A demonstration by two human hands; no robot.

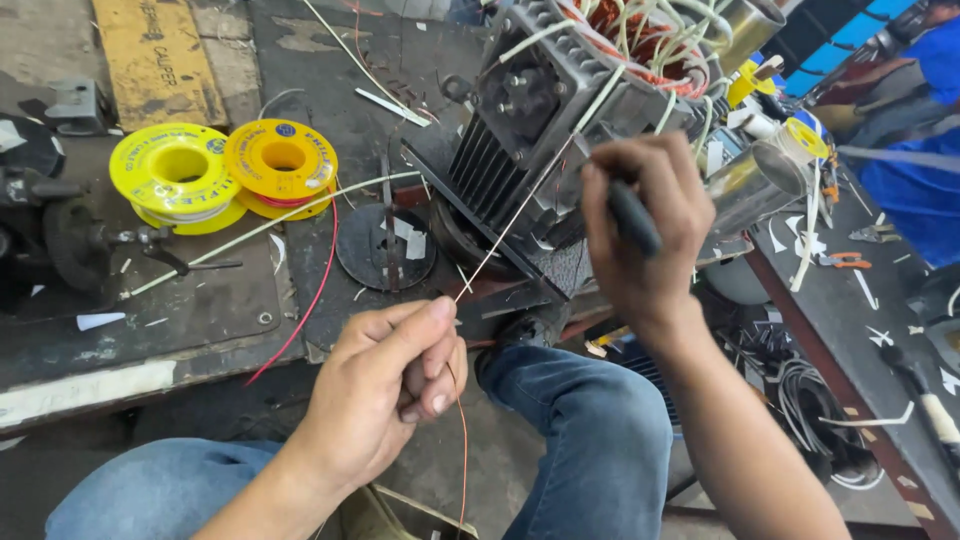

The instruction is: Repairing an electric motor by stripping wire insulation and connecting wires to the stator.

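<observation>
An electric motor [540,130] with grey cooling fins lies tilted on the workbench, its copper windings and white sleeved leads showing at the open end. My left hand [385,385] pinches a thin wire [505,225] that runs up to the motor body; the wire's copper tail hangs down below the hand. My right hand [640,225] is closed around a dark tool handle [632,215], held against the motor's side where the wire meets it. My knees in blue jeans are below.
Two yellow reels [180,172] of tape sit on the dark bench at the left, beside a red wire [315,290] and a white sleeve. A round black plate [385,245] lies by the motor. A shiny metal cylinder [750,180] and scraps lie to the right. A person in blue is at the far right.
</observation>
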